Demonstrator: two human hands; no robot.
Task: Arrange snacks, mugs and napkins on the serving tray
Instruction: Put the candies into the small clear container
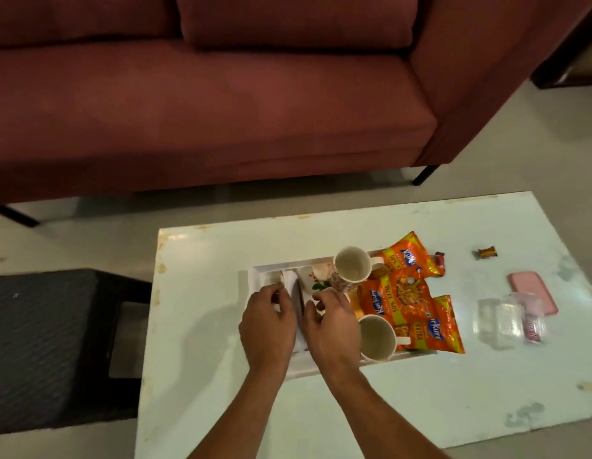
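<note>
A white floral serving tray lies on the white table. On its right part lie three orange snack packets, with one mug at the far side and another mug at the near side. White napkins lie on the tray's left part. My left hand rests on the napkins, fingertips pinching their edge. My right hand is beside it over the tray's middle, fingers curled down onto the napkin's edge; what lies under both hands is hidden.
Right of the tray lie two small wrapped candies, a pink phone and a clear plastic wrapper. A maroon sofa stands beyond the table, and a dark woven stool sits to its left.
</note>
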